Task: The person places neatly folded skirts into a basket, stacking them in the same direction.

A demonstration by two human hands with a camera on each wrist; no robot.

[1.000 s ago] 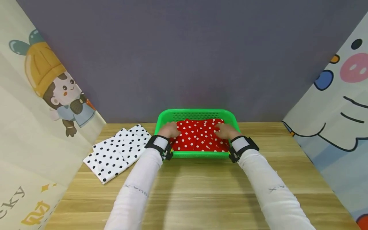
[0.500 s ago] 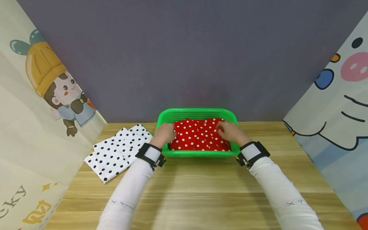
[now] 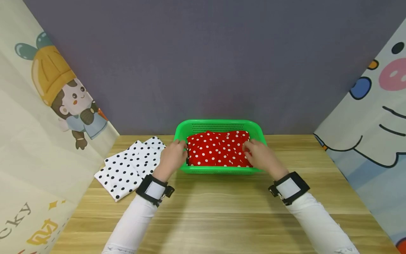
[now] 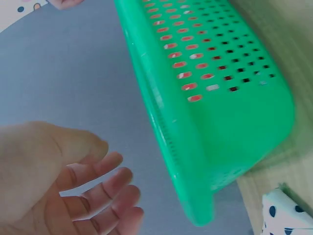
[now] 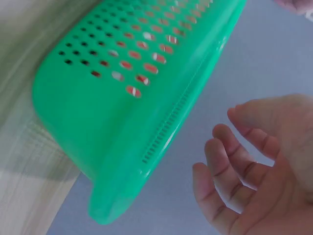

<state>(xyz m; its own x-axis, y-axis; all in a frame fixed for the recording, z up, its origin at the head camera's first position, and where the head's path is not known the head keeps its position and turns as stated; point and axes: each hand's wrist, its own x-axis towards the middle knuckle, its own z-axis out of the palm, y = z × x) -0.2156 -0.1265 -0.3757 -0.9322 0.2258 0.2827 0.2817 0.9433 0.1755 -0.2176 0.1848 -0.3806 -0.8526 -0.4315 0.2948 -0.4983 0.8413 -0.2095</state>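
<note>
A folded red cloth with white dots (image 3: 219, 150) lies inside the green plastic basket (image 3: 222, 170), which has perforated sides. My left hand (image 3: 172, 157) hovers by the basket's left end, its fingers relaxed and holding nothing. In the left wrist view the same left hand (image 4: 68, 181) shows apart from the basket rim (image 4: 161, 117). Over the basket's right end is my right hand (image 3: 261, 157), loosely bent and bare of any object. The right wrist view has the right hand (image 5: 254, 166) beside the rim (image 5: 161, 132), with a gap between them.
White cloths with black dots (image 3: 127, 169) lie folded on the wooden table (image 3: 219, 211), left of the basket. A grey panel (image 3: 215, 63) rises behind the basket. Printed curtains (image 3: 31, 141) flank the table on both sides.
Both hands have drawn back from the red cloth, moving apart and nearer to me. The red cloth stays in the basket, and the white cloths lie as before.
</note>
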